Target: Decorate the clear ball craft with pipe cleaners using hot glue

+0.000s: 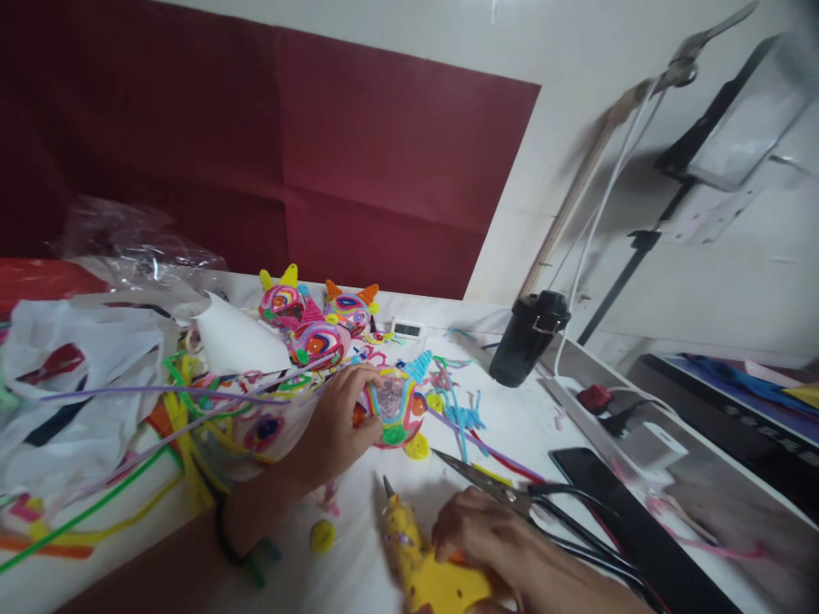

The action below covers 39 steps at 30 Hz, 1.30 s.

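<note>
My left hand [349,408] is closed on the edge of a colourful round craft face [397,414] with a light-blue horn, made of coiled fuzzy wire. My right hand [477,533] grips a yellow glue gun [415,563], its dark nozzle pointing up toward the face but apart from it. A yellow coil [417,446] sits at the face's lower edge; another yellow coil [322,535] lies alone on the white table. Scissors [505,490] with black handles lie beside my right hand.
Similar faces [320,341] sit behind my left hand, near a small digital clock [408,328]. Loose pipe cleaners [185,426] and white plastic bags [83,375] fill the left. To the right are a black bottle [530,337], a phone [589,477] and a power strip [607,418].
</note>
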### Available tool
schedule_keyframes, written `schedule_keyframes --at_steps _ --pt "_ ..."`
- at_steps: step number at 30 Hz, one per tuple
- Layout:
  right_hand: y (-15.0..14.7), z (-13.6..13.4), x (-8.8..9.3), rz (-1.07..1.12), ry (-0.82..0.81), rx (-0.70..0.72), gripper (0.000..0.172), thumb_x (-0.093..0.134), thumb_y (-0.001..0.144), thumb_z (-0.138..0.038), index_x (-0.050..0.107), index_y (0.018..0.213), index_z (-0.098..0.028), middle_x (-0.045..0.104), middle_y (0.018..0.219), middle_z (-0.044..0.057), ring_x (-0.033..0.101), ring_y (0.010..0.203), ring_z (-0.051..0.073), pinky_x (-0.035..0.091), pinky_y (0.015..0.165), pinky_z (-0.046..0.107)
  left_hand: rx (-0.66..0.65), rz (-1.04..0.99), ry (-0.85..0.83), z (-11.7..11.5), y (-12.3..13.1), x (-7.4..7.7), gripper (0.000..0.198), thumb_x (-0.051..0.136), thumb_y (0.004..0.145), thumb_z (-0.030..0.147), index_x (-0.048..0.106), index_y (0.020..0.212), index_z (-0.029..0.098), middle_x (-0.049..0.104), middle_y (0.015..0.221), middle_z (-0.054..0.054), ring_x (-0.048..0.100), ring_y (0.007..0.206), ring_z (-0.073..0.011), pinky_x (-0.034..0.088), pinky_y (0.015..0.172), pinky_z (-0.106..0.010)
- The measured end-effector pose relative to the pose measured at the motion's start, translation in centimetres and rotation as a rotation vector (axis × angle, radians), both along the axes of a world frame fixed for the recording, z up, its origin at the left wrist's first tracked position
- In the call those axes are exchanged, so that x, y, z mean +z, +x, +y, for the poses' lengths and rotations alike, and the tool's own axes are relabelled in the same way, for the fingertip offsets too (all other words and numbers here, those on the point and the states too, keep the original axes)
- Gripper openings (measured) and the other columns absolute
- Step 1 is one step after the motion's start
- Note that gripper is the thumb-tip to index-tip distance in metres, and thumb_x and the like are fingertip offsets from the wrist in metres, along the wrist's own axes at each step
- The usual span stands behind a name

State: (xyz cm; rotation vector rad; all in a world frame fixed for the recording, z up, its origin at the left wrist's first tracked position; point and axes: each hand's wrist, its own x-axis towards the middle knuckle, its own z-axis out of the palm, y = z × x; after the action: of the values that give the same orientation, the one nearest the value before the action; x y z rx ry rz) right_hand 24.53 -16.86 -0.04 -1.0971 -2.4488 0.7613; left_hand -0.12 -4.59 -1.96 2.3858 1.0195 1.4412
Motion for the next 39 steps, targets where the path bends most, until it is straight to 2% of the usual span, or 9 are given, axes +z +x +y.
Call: schedule_keyframes --at_steps 5,11,14,25,31,39 --pt "-1.9 1.0 1.0 -0.117 0.218 0.1 0.028 0.065 0.082 -0.019 0.062 0.109 -0.023 0.068 0.106 0.007 0.061 0.102 0.022 0.048 0.093 0.034 0.005 -0.012 0.008 0.0 0.2 -0.2 0.041 0.05 0.064 0.008 0.05 0.102 0.022 0.061 0.109 -0.007 0.057 0.108 -0.0249 0.044 0.096 -0.041" --pt "-3.8 3.4 0.8 -0.205 0.63 -0.056 0.036 0.046 0.092 -0.017 0.054 0.126 -0.01 0.064 0.099 0.013 0.054 0.088 0.026 0.044 0.081 0.042 -0.004 -0.007 0.021 -0.1 0.2 0.1 0.04 0.05 0.065 0.008 0.05 0.103 0.022 0.061 0.109 -0.007 0.057 0.107 -0.0247 0.045 0.096 -0.041" --pt "-4.7 4.6 0.4 -0.3 0.756 -0.082 0.037 0.046 0.092 -0.017 0.054 0.128 -0.008 0.064 0.093 0.011 0.051 0.084 0.026 0.039 0.076 0.041 -0.006 -0.002 0.033 -0.2 0.2 0.2 0.04 0.05 0.066 0.008 0.05 0.104 0.021 0.06 0.111 -0.007 0.057 0.109 -0.0247 0.045 0.096 -0.041" --pt "-5.0 5.6 -0.2 -0.356 0.912 -0.09 0.037 0.055 0.088 -0.01 0.057 0.124 -0.008 0.064 0.086 0.007 0.048 0.078 0.023 0.031 0.072 0.037 -0.02 -0.008 -0.001 -0.5 0.4 0.5 0.04 0.05 0.067 0.006 0.049 0.104 0.022 0.06 0.112 -0.007 0.057 0.109 -0.0234 0.044 0.097 -0.04" --pt "-5.0 5.8 -0.5 -0.388 0.984 -0.071 0.037 0.061 0.087 -0.014 0.058 0.123 -0.007 0.066 0.09 0.008 0.049 0.081 0.024 0.032 0.075 0.039 -0.012 -0.003 -0.012 -0.5 0.3 0.4 0.04 0.052 0.067 0.006 0.049 0.105 0.021 0.059 0.114 -0.007 0.055 0.11 -0.0227 0.042 0.098 -0.038" --pt "-5.2 6.0 -0.4 -0.347 1.019 -0.074 0.032 0.06 0.088 -0.012 0.059 0.12 -0.006 0.064 0.084 0.006 0.047 0.077 0.023 0.032 0.072 0.039 -0.018 0.014 -0.055 -0.2 -0.1 0.6 0.034 0.053 0.072 0.013 0.05 0.105 0.021 0.06 0.11 -0.007 0.055 0.109 -0.0231 0.041 0.097 -0.038"
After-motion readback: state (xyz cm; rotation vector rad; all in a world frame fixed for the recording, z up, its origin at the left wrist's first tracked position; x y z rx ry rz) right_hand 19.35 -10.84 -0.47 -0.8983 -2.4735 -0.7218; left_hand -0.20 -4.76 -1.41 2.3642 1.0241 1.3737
